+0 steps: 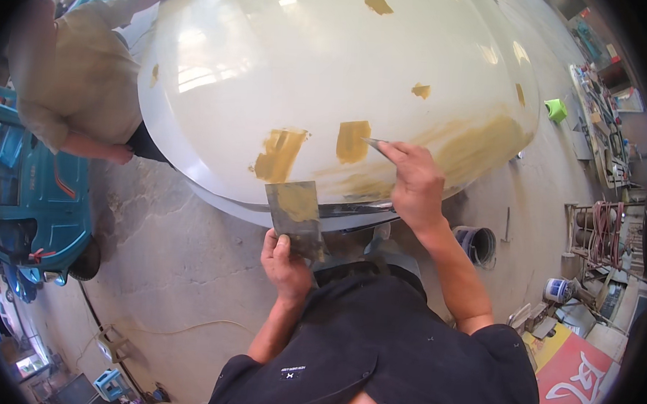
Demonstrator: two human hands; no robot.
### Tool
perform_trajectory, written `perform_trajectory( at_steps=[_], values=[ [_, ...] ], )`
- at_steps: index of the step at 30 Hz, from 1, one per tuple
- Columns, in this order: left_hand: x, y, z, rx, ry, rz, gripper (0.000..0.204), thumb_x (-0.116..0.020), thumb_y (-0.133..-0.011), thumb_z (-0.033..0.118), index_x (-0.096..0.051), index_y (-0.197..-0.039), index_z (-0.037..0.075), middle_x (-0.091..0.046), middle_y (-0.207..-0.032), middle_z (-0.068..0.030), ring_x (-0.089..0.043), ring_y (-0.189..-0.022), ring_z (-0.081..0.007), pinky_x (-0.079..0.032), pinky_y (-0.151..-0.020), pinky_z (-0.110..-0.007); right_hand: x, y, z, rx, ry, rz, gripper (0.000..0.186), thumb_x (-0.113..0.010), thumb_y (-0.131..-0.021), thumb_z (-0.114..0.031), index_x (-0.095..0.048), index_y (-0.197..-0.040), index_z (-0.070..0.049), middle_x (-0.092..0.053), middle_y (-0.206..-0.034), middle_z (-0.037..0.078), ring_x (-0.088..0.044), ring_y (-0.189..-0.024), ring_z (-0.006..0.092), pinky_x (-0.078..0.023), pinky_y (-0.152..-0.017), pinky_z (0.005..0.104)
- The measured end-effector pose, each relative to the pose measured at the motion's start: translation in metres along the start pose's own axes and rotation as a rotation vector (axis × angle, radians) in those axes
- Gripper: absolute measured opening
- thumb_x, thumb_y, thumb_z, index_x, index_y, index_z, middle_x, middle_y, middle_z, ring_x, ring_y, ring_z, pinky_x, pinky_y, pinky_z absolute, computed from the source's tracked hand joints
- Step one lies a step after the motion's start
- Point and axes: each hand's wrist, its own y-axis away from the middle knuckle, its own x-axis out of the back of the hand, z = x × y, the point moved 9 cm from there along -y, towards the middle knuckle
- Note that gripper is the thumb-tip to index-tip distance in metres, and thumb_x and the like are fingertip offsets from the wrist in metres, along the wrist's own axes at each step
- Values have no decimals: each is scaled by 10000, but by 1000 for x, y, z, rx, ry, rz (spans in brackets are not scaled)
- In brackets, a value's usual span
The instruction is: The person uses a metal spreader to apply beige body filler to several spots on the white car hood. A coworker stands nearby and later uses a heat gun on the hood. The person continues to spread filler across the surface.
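My left hand (286, 263) is closed on the lower edge of a dark, flat rectangular board (285, 222), thumb on top. Yellow-brown filler paste (298, 200) is smeared over the board's upper part. In my right hand (417, 179) is a thin putty spreader (374, 143), its tip at the right edge of a squarish filler patch (353, 142) on a white car hood (272, 73). Left of that lies a rougher patch (280, 155), near the board's top. A broad smeared band (460, 151) of the same paste runs along the hood's front right.
A person in a tan shirt (79, 76) stands left with one hand on the hood. Behind them is a teal vehicle (36, 184). A bucket (475, 246) sits on the floor to my right. Shelves with tools (598, 126) and a hose reel (596, 230) line the right side.
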Motion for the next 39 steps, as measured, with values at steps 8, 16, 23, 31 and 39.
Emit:
perform_trajectory(
  at_steps=[8, 16, 23, 31, 39],
  values=[
    [23, -18, 19, 4, 28, -20, 213, -533, -1028, 121, -604, -1167, -23, -693, -1094, -101, -656, -995, -171, -529, -909, -326, -61, 0, 0, 53, 304, -30, 497, -611, -760, 55, -776, -1191, -130, -686, -1138, 104, -647, -1106, 317, -495, -980, 463],
    [31, -27, 21, 12, 12, -24, 227, -530, -1033, 125, -606, -1194, -17, -691, -1079, -95, -656, -992, -171, -527, -909, -332, -85, -9, 0, 66, 359, -62, 439, -617, -785, 6, -770, -1175, -124, -673, -1100, 84, -633, -1103, 308, -487, -1013, 478],
    [25, -33, 28, 27, 28, -73, 233, -523, -1033, 121, -612, -1191, -26, -690, -1085, -96, -655, -1003, -170, -520, -919, -330, -79, 25, -4, 27, 379, -118, 435, -608, -814, 9, -752, -1205, -115, -668, -1194, 78, -620, -1182, 308, -462, -1101, 556],
    [22, -42, 29, 8, 42, -126, 242, -527, -1029, 118, -608, -1199, -34, -692, -1104, -98, -649, -1020, -168, -513, -942, -329, -75, 58, -13, 59, 348, -175, 510, -629, -782, 42, -749, -1248, -126, -671, -1232, 89, -623, -1205, 323, -447, -1124, 573],
    [29, -40, 28, 45, 35, -112, 243, -537, -1032, 127, -604, -1205, -29, -688, -1111, -100, -649, -1008, -168, -514, -924, -327, -54, -26, 4, 36, 417, -31, 465, -595, -779, 76, -776, -1169, -103, -696, -1103, 100, -654, -1057, 308, -503, -983, 477]
  ],
)
